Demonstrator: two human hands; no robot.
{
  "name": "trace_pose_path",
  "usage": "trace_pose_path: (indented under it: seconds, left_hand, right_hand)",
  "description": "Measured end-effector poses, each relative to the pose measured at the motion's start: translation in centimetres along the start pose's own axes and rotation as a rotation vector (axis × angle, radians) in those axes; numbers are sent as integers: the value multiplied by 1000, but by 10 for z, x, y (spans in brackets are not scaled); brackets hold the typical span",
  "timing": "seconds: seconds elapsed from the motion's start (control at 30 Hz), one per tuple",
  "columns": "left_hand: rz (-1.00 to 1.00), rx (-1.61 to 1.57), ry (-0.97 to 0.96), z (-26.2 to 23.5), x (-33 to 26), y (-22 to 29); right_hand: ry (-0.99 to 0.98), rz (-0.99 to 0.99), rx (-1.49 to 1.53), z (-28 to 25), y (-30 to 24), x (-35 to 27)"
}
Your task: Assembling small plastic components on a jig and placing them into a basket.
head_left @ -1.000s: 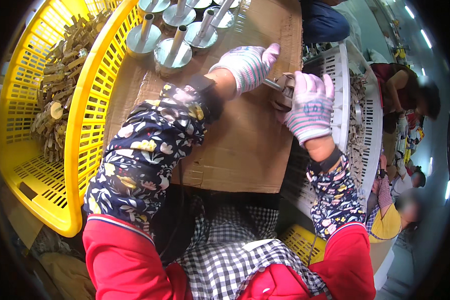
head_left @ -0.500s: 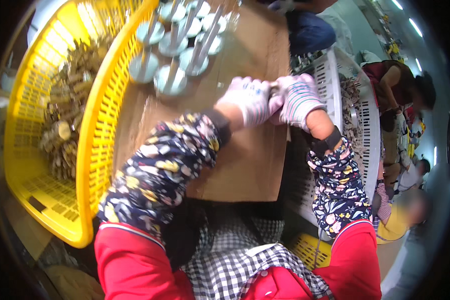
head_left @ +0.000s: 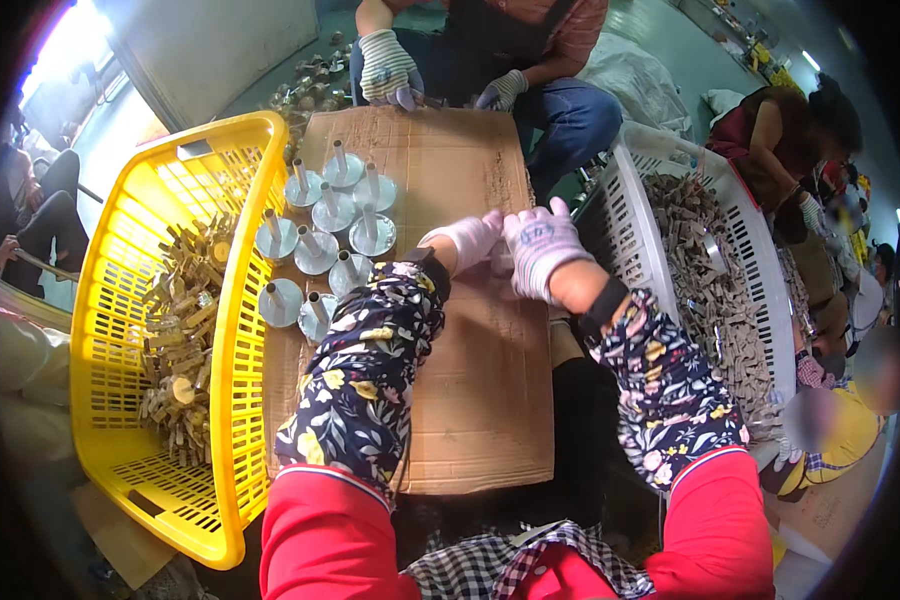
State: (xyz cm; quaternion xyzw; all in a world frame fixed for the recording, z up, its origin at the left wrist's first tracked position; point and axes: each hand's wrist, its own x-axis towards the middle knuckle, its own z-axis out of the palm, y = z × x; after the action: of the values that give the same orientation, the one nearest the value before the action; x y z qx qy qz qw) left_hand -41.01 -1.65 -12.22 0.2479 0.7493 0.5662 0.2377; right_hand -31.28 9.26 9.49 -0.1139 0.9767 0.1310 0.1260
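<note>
My left hand (head_left: 467, 242) and my right hand (head_left: 542, 243), both in pale striped gloves, meet above the right half of a cardboard sheet (head_left: 470, 400). The fingers of both hands are bent in and closed. A small piece seems to be between them, but the gloves cover it and I cannot make out its kind. Left of my left hand stand several round silvery discs with upright stems (head_left: 372, 234), grouped on the cardboard. The nearest discs are partly behind my left sleeve.
On the left stands a yellow basket (head_left: 232, 400) with many small brass-coloured pieces (head_left: 185, 330). A white basket (head_left: 638, 225) of grey metal pieces (head_left: 720, 300) is on the right. Across the cardboard sits a co-worker with gloved hands (head_left: 388, 68). Other people are at the far right.
My view has swung, so the co-worker and the cardboard's far edge now show. My hands remain together, now farther from the white basket.
</note>
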Motion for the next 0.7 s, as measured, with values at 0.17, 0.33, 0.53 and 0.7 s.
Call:
trace_pose_path:
  seconds: [0.17, 0.33, 0.53, 0.7]
  left_hand:
    - [-160, 442, 182, 12, -43, 178]
    - [-216, 589, 161, -9, -33, 181]
    - [-416, 437, 112, -17, 3, 145]
    - [-257, 632, 224, 1, 3, 160]
  right_hand:
    - [-325, -19, 145, -19, 53, 25]
    - [-32, -25, 179, -16, 53, 23]
    - [74, -39, -60, 14, 41, 34]
    - [-204, -139, 100, -8, 74, 58]
